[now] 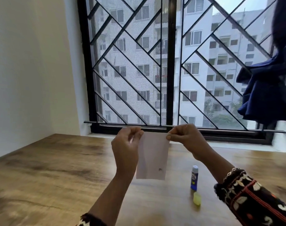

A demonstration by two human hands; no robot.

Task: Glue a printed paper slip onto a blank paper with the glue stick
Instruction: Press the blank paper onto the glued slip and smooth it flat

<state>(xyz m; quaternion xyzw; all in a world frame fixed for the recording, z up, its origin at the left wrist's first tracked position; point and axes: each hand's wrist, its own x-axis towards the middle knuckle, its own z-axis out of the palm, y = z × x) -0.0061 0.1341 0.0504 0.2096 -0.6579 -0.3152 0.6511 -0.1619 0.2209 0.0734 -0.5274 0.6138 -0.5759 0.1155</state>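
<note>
At mid-frame the left hand (127,144) and right hand (184,139) each pinch a top corner of the pale paper (153,159), lifted off the table (41,168), while the glue stick (194,177) stands lower right, its yellow cap (197,199) off, so gluing seems under way, though I cannot tell whether a slip is attached.

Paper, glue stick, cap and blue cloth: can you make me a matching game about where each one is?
Things:
1 paper
2 glue stick
3 cap
4 blue cloth

Places:
A lying on the table, nearest the person
B hanging beside the window
C pinched at its top by the left hand and right hand
D standing upright on the table

Pairs: 1-C, 2-D, 3-A, 4-B
</note>
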